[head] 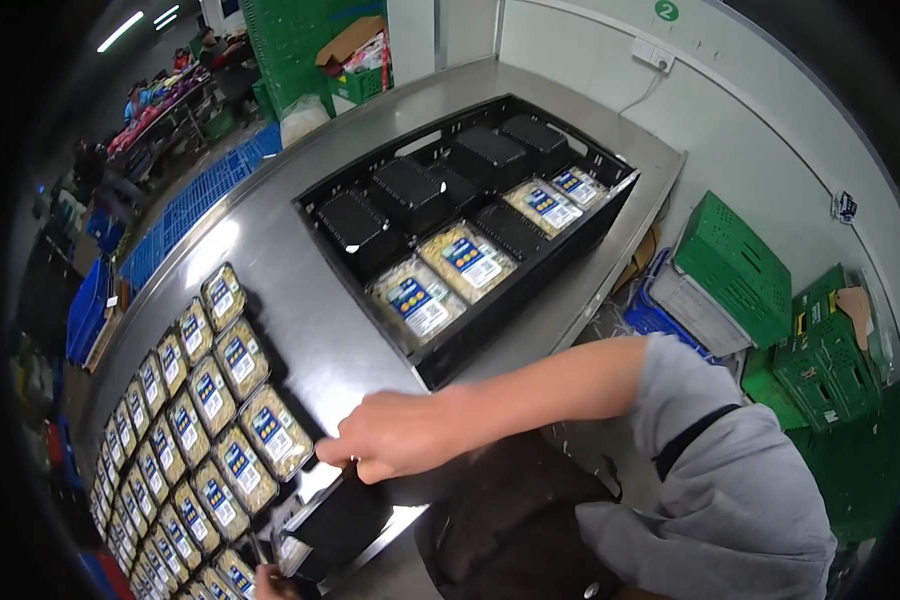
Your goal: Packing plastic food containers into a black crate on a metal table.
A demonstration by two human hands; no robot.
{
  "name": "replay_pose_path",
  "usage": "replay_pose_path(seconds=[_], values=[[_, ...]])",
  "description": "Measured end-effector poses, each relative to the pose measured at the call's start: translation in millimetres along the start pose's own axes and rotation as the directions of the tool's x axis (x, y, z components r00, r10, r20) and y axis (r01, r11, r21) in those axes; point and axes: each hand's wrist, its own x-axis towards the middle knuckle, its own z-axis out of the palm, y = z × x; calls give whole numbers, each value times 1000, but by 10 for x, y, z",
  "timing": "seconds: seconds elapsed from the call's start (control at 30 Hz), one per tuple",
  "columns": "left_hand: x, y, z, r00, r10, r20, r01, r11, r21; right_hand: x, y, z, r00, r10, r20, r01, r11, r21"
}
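My right hand (390,436) reaches across from the right with fingers curled. Its foremost finger is at the edge of a clear-topped food pack (276,435), the nearest in the rows. Below that hand is a dark, box-like object (341,517), partly hidden; whether I hold it is unclear. Only a small part of my left hand (274,585) shows at the bottom edge, beside the lower packs, and its grip is not visible. The packs have pale yellowish contents and blue-and-white labels. A black plastic crate (461,360) holds several label-up packs (467,255) and several upside-down black trays (409,187).
The crate stands on a stainless steel table (307,315) against a white wall panel (570,64). Green plastic crates (742,262) are stacked at right, with a blue crate (656,304) beside them. Blue pallets (202,202) lie beyond the table. People (221,56) are in the background.
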Motion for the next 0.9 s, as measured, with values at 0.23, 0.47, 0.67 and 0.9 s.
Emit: replay_pose_path(seconds=[0.23, 0.47, 0.67, 0.9], values=[[604, 1761, -673, 988, 129, -83, -150, 922, -357, -1044, -213, -2243, 855, 16, -518, -80, 992, -102], [1761, 3780, -48, 857, 475, -200, -515, 801, -304, -1613, 772, -3441, 988, 26, -155, -113, 804, -583], [2935, 4738, 560, 611, 510, 606, -180, 834, -521, -1795, 2150, -4395, 749, 552, 366, -527, 831, -177], [3518, 4508, 2259, 471, 270, 840, -132, 963, -236, -1913, 3244, -3799, 730, 577, 367, -483, 815, -320]])
